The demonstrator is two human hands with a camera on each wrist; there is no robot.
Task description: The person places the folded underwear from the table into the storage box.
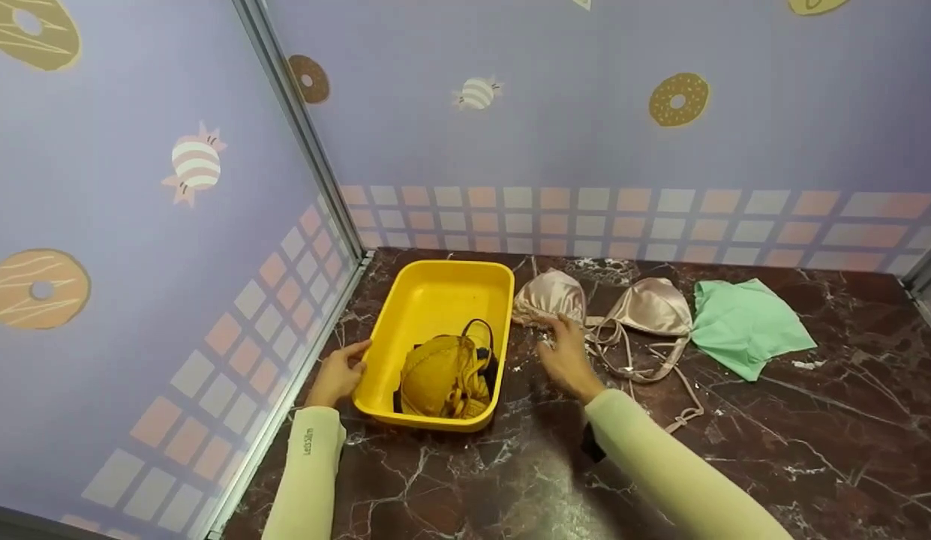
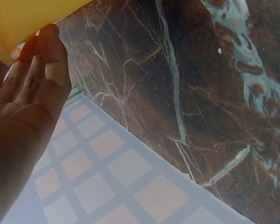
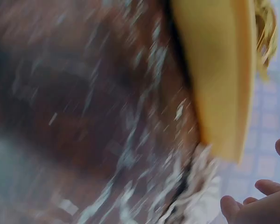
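The left hand [image 1: 339, 375] grips the left rim of a yellow plastic tub [image 1: 380, 352]; in the left wrist view its fingers [image 2: 53, 56] lie against the tub's outside, under the rim. Inside the tub's near end sits a mustard-yellow bra [image 1: 435, 375] with dark parts showing beneath it. Right of the tub, a pink satin bra [image 1: 656, 307] lies cups up, its straps loose toward the front. The right hand [image 1: 566, 356] is at the near edge of its left cup, fingers spread and holding nothing; whether they touch the fabric is unclear. The right wrist view is blurred.
A folded mint-green cloth [image 1: 754, 326] lies at the right, touching or nearly touching the pink bra. The dark marble tabletop [image 1: 510, 480] meets patterned walls at the left and back. A metal strip [image 1: 285, 397] runs along the left edge, close to the tub.
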